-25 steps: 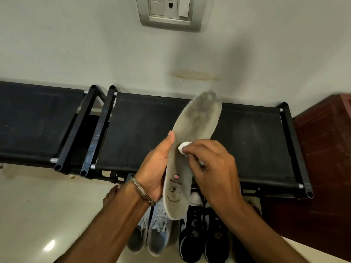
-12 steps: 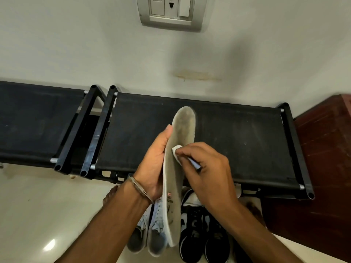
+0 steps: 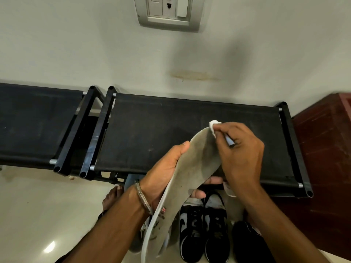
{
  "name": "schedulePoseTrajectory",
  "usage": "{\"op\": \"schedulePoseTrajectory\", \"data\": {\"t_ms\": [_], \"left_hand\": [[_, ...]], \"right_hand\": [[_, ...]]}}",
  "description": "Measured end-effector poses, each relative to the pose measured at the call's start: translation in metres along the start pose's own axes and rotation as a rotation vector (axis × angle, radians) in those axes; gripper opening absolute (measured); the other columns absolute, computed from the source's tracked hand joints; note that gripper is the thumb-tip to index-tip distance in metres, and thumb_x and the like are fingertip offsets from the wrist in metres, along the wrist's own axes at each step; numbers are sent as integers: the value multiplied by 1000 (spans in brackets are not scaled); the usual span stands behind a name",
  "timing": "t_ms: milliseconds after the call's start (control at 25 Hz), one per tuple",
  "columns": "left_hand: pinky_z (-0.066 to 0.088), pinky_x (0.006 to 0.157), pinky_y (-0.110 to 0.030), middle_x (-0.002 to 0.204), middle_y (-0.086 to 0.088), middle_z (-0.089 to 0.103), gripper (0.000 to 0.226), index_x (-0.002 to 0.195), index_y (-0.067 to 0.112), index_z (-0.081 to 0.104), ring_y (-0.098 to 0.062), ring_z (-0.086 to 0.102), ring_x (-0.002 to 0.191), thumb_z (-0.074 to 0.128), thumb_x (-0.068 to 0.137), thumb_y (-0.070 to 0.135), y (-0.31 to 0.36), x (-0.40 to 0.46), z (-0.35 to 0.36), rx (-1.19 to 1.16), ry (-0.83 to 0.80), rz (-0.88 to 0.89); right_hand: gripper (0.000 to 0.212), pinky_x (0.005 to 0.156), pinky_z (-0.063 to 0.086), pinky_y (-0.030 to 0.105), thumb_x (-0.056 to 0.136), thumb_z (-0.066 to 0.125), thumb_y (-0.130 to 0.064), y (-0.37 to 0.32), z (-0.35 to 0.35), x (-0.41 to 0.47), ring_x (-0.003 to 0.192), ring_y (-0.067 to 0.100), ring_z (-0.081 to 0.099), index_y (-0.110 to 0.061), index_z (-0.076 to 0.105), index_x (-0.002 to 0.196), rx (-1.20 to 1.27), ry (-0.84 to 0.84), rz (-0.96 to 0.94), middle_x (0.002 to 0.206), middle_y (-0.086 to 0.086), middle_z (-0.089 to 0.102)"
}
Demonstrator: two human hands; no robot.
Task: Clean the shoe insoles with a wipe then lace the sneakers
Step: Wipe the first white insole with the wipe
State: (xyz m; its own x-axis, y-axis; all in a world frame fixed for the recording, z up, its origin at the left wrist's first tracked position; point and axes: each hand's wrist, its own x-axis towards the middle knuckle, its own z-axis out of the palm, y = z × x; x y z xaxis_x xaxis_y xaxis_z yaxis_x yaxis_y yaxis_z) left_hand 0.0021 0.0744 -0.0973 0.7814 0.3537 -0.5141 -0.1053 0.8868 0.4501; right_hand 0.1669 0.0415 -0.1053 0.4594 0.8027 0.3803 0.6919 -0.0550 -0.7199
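Observation:
A long grey insole [image 3: 191, 168], soiled toward its toe, is held up in front of me. My left hand [image 3: 167, 171] grips it around the middle, thumb on the left edge and fingertips showing under the right edge. My right hand [image 3: 239, 150] pinches a small white wipe [image 3: 213, 125] against the toe tip of the insole. Below, on the floor, stand a black-and-white sneaker pair [image 3: 204, 230] and a light grey sneaker [image 3: 140, 238], mostly hidden by my left forearm and the insole.
A black fabric shoe rack [image 3: 152, 130] runs along the wall, with a second one [image 3: 34, 120] to its left. A dark red cabinet [image 3: 326, 158] stands at the right. A bare foot [image 3: 112, 198] rests on the pale floor. A switch plate [image 3: 168, 12] is on the wall.
The insole has turned and tilted to the right, its top face toward me again. My right hand has slid the wipe from the middle up to the toe tip.

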Motion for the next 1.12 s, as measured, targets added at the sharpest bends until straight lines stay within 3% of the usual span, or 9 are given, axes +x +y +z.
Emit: {"op": "schedulePoseTrajectory", "data": {"t_ms": [80,240,360,520,720,880,960,1040,1120], "left_hand": [[58,67,-33,135,-14,59,60,137,19,53,-37,57,122,36,94,58,-1,1,-2,9,8,-9],[52,77,-41,120,-15,63,61,130,12,60,-25,62,103,38,94,57,8,2,-7,-75,107,42],[55,62,-37,109,-13,68,57,122,14,64,-23,67,93,41,91,56,15,0,-9,-45,134,82],[54,57,-31,134,-15,60,59,136,21,53,-38,57,122,31,95,57,18,-5,-11,-12,88,72],[53,55,-33,118,-11,64,61,128,13,60,-25,63,96,35,95,58,20,-5,-16,-29,151,93],[55,58,-32,135,-15,59,59,138,20,50,-37,57,123,28,97,57,20,-5,-14,-48,92,86],[58,65,-37,136,-16,57,61,139,20,49,-38,55,125,30,95,57,21,-6,-15,-74,66,72],[56,82,-45,133,-18,59,63,137,14,52,-37,57,122,33,94,56,21,-4,-20,-81,91,86],[51,91,-48,120,-16,66,60,126,7,59,-31,64,107,37,96,54,19,-2,-22,-75,153,145]], "right_hand": [[16,81,53,21,86,72,-3,0,0,-3,88,5,64,-14,76,97,-3,3,18,97,-3,71],[18,81,56,27,85,73,-2,-26,16,-31,94,8,66,-14,77,98,126,-233,-151,101,-4,71],[18,74,58,31,84,73,-1,-19,15,-28,94,14,66,-13,77,98,53,-268,-231,101,-1,70],[18,75,57,33,83,75,1,11,-2,-6,92,17,66,-12,77,96,-127,-124,-175,98,0,71],[18,78,55,27,83,73,0,-11,9,-25,93,12,64,-12,77,95,20,-293,-272,97,-3,71],[19,79,56,33,81,76,2,13,-4,-3,92,17,66,-11,77,95,-114,-165,-221,98,1,71],[19,81,57,35,81,75,1,17,-6,0,92,16,67,-12,76,95,-129,-158,-197,99,1,72],[19,82,56,34,82,74,2,9,0,-10,94,14,67,-13,77,95,-92,-231,-202,100,-2,72],[18,80,57,33,83,73,0,-4,10,-22,93,14,66,-13,77,94,-35,-327,-227,98,-3,71]]}}
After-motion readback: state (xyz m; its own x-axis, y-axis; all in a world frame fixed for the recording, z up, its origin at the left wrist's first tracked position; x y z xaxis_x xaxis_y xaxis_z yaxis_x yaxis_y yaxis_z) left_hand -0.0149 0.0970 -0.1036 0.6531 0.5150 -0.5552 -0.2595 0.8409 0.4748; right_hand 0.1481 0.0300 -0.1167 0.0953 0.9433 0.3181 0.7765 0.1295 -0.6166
